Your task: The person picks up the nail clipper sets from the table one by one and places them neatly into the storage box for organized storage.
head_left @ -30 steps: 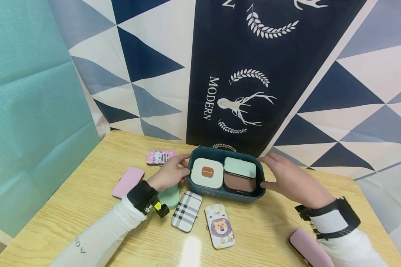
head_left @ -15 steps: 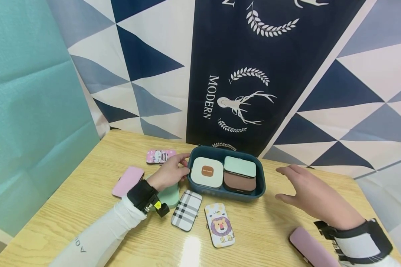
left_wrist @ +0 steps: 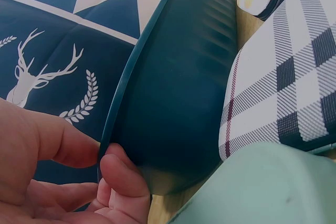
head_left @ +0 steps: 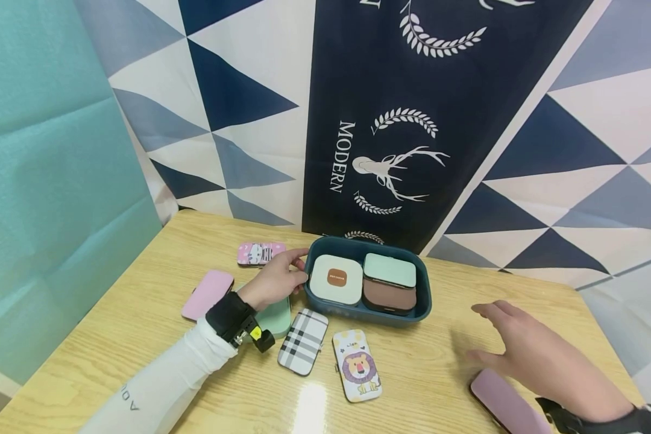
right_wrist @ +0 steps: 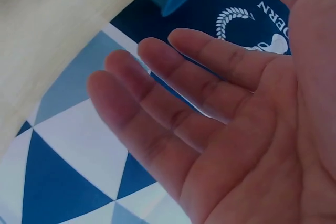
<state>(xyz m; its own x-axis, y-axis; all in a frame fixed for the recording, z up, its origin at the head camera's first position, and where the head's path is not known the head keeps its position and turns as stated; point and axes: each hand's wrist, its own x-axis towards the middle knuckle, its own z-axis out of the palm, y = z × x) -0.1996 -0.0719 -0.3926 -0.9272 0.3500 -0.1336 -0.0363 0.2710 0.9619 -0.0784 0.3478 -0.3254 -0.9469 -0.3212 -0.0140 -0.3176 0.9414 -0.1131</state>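
A dark blue plastic bin (head_left: pixel 366 315) holds a white case (head_left: pixel 325 292) with a brown label, a mint case (head_left: pixel 389 271) and a brown case (head_left: pixel 389 297), the mint one lying partly over the brown. My left hand (head_left: pixel 275 282) pinches the bin's left end; the left wrist view has fingertips (left_wrist: pixel 123 170) on either side of its rim. Fingers spread and holding nothing, my right hand (head_left: pixel 537 355) hovers at the right, just above a mauve case (head_left: pixel 501 401). The right wrist view looks onto the bare palm of the right hand (right_wrist: pixel 226 114).
Around the bin lie a plaid case (head_left: pixel 304 342), a lion-print case (head_left: pixel 358 366), a pink cartoon case (head_left: pixel 260 254) and a lilac case (head_left: pixel 208 294). Under my left wrist sits a green case (head_left: pixel 276 317), partly hidden. Patterned cloth (head_left: pixel 249 163) hangs behind the table.
My right hand has left the bin's right end and moved right and nearer, toward the mauve case. The left hand and the bin stay in place.
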